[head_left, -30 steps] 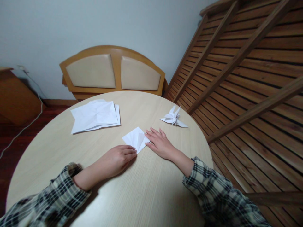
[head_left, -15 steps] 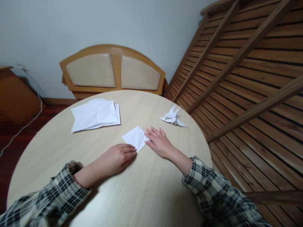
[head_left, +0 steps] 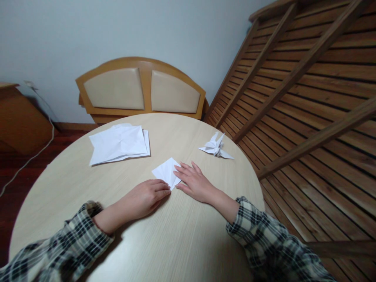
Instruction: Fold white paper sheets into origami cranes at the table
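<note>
A small square of folded white paper (head_left: 165,170) lies on the round table, turned like a diamond, with crease lines on it. My left hand (head_left: 149,197) has its fingers pressed together at the paper's near corner, thumb tucked underneath out of sight. Flat across the right side of the paper rests my right hand (head_left: 194,183), its fingers spread and the thumb near the lower corner. The right corner of the paper is hidden beneath those fingers.
At the back left of the table (head_left: 182,243) lies a stack of creased white paper sheets (head_left: 119,143). A folded paper crane (head_left: 216,146) sits at the back right. Beyond stand a padded headboard (head_left: 141,88) and a slatted wooden panel (head_left: 293,109).
My right hand has slid left and slightly toward me over the paper, its thumb now closer to the near corner. My left hand has stayed at that corner.
</note>
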A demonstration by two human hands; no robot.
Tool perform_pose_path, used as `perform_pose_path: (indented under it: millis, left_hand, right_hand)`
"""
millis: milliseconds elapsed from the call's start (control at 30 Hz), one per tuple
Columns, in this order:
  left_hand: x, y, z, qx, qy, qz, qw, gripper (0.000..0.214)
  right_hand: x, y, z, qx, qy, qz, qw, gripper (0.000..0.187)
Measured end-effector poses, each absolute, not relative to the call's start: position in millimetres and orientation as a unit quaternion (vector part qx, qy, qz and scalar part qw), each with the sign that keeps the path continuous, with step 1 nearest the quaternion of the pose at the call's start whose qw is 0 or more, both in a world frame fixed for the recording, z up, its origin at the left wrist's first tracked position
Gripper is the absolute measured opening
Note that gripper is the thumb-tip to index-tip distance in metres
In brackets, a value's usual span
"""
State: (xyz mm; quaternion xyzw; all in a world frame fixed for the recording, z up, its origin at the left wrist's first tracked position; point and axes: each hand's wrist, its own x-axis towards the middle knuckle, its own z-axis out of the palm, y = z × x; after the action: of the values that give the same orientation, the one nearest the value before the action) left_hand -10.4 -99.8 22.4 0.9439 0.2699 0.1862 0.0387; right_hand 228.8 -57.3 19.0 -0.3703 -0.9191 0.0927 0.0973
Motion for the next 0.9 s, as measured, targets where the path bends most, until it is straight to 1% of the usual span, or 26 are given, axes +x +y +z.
perform_pose_path:
  millis: [167, 300, 433, 733, 900]
  left_hand:
    - [-20, -88, 20, 0.938, 0.272, 0.206, 0.062, 0.029]
    - [-41, -67, 14, 0.899, 0.351, 0.261, 0.026, 0.032]
    - [-55, -53, 9, 0.861, 0.421, 0.285, 0.015, 0.027]
    - [-55, -54, 7, 0.842, 0.470, 0.266, 0.017, 0.018]
    - [-55, -54, 6, 0.839, 0.474, 0.264, 0.037, 0.018]
  right_hand:
    - [227, -58, 15, -0.370, -0.917, 0.125, 0.083, 0.049]
    - [227, -58, 15, -0.372, -0.914, 0.139, 0.079, 0.048]
    - [229, -57, 15, -0.372, -0.912, 0.151, 0.081, 0.048]
    - [230, -57, 15, -0.371, -0.911, 0.161, 0.083, 0.048]
    - [230, -57, 14, -0.370, -0.911, 0.162, 0.088, 0.048]
